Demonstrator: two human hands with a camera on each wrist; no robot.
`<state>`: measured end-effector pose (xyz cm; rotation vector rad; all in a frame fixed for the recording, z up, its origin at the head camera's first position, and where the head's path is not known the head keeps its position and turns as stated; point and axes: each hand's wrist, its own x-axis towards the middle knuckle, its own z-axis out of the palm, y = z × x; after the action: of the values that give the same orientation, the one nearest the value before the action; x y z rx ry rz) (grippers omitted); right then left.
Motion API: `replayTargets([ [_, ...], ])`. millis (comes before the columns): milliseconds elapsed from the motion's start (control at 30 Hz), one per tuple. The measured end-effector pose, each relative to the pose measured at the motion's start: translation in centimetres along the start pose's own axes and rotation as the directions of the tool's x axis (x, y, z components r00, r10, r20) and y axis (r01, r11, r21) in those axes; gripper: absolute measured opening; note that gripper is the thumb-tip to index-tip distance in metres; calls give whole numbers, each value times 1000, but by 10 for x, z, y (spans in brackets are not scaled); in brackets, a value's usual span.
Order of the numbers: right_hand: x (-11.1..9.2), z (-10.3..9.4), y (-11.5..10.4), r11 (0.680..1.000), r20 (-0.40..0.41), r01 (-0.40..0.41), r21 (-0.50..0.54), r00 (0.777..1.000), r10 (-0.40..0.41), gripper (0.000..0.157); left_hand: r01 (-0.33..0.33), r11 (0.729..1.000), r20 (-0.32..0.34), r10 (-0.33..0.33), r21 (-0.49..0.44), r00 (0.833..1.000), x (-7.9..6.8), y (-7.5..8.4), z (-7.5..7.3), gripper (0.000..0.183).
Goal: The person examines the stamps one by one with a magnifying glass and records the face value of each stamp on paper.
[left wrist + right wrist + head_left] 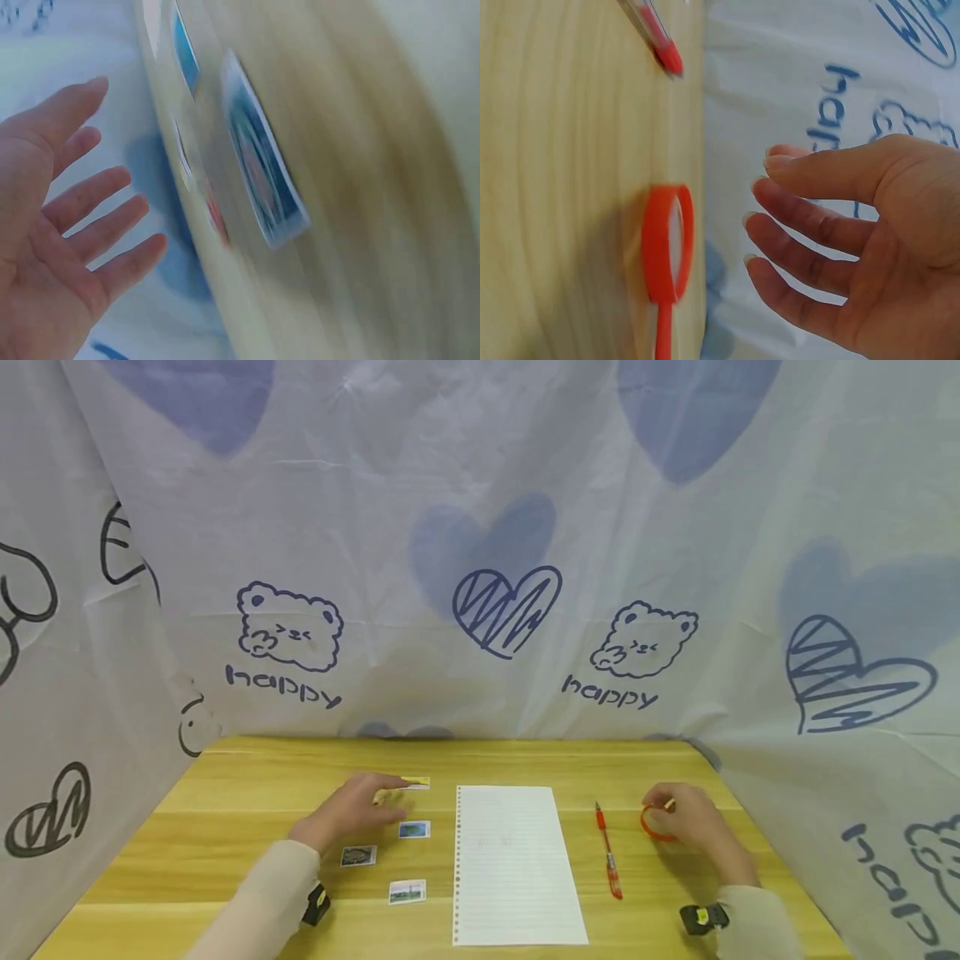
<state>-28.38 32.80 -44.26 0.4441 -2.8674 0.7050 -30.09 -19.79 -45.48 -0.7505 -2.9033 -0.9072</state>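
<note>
My left hand (352,810) hovers over the left side of the table, fingers spread and holding nothing. Around it lie small stamp-like pictures: a yellow one (417,782) overlapped by the fingertips in the head view, a blue one (414,830), a dark one (358,857) and a green-and-white one (407,892). A picture (262,161) shows large and blurred in the left wrist view. My right hand (693,818), its fingers loosely bent with nothing in them, is above a red magnifying glass (658,247). The magnifier's handle (664,330) is mostly hidden by that hand in the head view.
A lined sheet of paper (517,868) with a punched left edge lies in the middle of the wooden table (225,827). To its right is a red pen (608,852). A white printed cloth (405,677) hangs behind the table and at both sides.
</note>
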Motion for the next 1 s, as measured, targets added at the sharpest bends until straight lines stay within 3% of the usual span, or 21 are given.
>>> replayTargets([
  [167, 8, 18, -10, 1000, 63, 8, -8, 998, -8, 14, -99, 994, 62, 96, 48, 993, 1, 27, 15, 53],
  [300, 13, 31, -14, 1000, 95, 27, -13, 995, -26, 17, -142, 986, 103, 132, 92, 986, 2, 43, 29, 55],
  [567, 20, 44, -15, 999, 132, 47, -9, 990, -45, 25, -138, 967, 216, 90, 216, 972, 2, 64, 51, 72],
  [700, 22, 46, -17, 999, 153, 43, -27, 987, -39, 27, -171, 954, 243, 110, 248, 964, 4, 70, 56, 77],
  [1000, 26, 49, -23, 993, 182, 113, -23, 977, -107, 26, -135, 950, 268, 58, 280, 962, 5, 72, 60, 77],
])
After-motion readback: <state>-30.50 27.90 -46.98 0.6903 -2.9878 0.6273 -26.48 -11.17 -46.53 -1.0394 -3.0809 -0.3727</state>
